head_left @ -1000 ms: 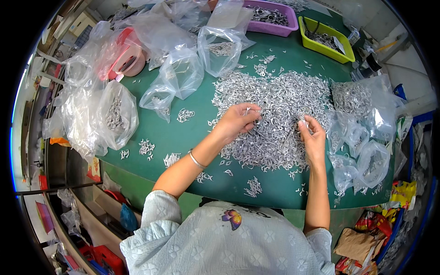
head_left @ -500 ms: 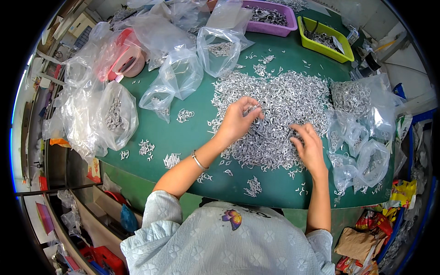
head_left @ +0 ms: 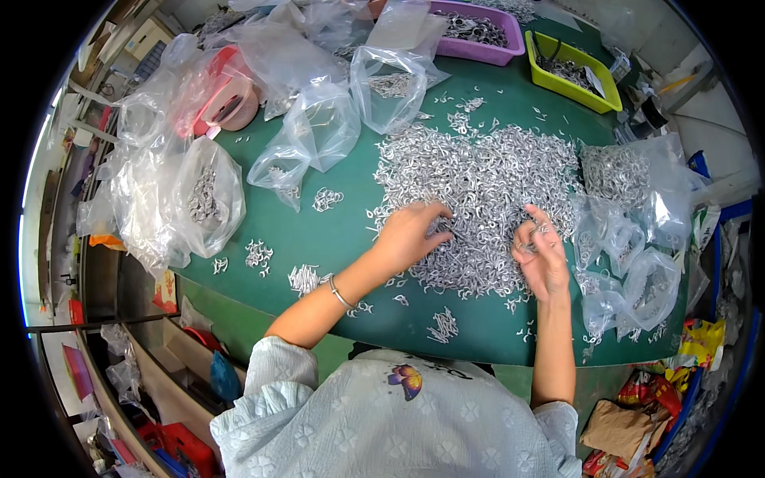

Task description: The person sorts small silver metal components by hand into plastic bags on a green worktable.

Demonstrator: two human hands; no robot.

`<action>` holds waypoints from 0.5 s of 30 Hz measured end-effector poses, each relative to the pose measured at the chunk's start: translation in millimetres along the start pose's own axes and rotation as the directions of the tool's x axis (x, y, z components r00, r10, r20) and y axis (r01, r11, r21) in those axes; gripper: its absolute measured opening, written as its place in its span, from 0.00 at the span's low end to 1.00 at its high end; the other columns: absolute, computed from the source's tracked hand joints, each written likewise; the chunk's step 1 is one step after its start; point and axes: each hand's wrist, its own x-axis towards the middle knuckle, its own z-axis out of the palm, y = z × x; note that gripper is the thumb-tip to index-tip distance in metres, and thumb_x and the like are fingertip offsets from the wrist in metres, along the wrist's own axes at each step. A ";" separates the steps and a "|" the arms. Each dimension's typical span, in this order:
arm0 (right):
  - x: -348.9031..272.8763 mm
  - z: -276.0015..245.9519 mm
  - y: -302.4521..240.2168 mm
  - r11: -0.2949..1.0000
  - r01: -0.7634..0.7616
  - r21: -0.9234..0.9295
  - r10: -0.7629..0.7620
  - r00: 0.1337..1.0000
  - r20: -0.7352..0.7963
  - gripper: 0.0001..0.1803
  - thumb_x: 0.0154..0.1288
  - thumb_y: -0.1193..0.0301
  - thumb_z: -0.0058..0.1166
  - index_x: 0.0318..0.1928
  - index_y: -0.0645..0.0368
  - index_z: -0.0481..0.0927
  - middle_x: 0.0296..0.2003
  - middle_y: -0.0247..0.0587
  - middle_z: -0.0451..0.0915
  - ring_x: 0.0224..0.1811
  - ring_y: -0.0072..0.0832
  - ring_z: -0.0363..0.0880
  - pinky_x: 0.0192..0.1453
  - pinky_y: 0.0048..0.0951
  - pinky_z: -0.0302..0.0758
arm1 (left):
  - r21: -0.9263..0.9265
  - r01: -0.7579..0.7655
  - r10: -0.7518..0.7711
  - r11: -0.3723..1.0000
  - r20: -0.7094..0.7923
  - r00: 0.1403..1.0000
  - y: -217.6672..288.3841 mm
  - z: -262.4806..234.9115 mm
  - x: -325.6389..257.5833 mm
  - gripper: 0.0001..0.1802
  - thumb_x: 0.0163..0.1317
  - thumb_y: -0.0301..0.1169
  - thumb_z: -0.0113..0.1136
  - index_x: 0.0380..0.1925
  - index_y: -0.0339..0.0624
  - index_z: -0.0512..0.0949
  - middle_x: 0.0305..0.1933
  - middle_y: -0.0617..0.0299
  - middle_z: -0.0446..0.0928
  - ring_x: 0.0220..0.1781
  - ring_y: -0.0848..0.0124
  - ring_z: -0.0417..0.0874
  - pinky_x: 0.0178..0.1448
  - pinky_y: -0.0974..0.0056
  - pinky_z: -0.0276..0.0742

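A broad heap of small silver hook-shaped metal pieces [head_left: 478,175] covers the middle of the green table. My left hand [head_left: 410,235], a bangle on its wrist, rests at the heap's left side. Its thumb and forefinger are apart over the pieces, and the other fingers are partly hidden. At the heap's right side my right hand [head_left: 548,259] is turned partly palm up, fingers curled around a few of the silver pieces. Near the table's front edge lie small separate piles, among them thin silver pins [head_left: 443,325] and more pins [head_left: 305,279] beside my left forearm.
Clear plastic bags of metal parts stand at the left [head_left: 203,195], at the back [head_left: 390,88] and at the right [head_left: 617,175]. A purple tray [head_left: 478,52] and a yellow-green tray [head_left: 574,88] hold parts at the back. A pink container [head_left: 231,107] sits among the left bags.
My left hand has come down and nearer to me on the heap. My right hand has turned palm upward, with silver pieces now showing in its fingers.
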 end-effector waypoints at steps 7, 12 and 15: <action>2.2 31.5 36.1 -0.189 0.226 -0.955 -0.229 0.936 0.267 0.12 0.51 0.67 0.64 0.33 0.59 0.78 0.20 0.36 0.75 0.21 0.31 0.74 0.23 0.31 0.69 | 0.188 0.052 -0.056 0.981 0.015 0.998 3.3 -0.1 -5.3 0.19 0.48 0.38 0.67 0.39 0.45 0.75 0.25 0.57 0.76 0.27 0.58 0.78 0.31 0.57 0.73; 10.5 30.2 47.4 -0.407 0.344 -0.846 -0.189 0.875 0.446 0.11 0.52 0.66 0.62 0.29 0.59 0.76 0.21 0.40 0.77 0.22 0.34 0.76 0.24 0.34 0.69 | 0.230 0.099 -0.103 0.968 0.004 0.995 4.3 -2.2 -2.4 0.16 0.47 0.37 0.68 0.33 0.42 0.77 0.23 0.55 0.76 0.27 0.57 0.78 0.32 0.57 0.73; 7.6 19.4 29.7 -0.018 0.270 -0.963 -0.188 0.945 0.269 0.08 0.57 0.68 0.56 0.29 0.58 0.74 0.19 0.36 0.76 0.18 0.28 0.73 0.19 0.28 0.66 | 0.096 0.216 -0.219 0.972 0.019 0.976 1.5 -7.3 -4.0 0.13 0.49 0.36 0.67 0.29 0.40 0.77 0.22 0.59 0.75 0.24 0.64 0.77 0.30 0.61 0.72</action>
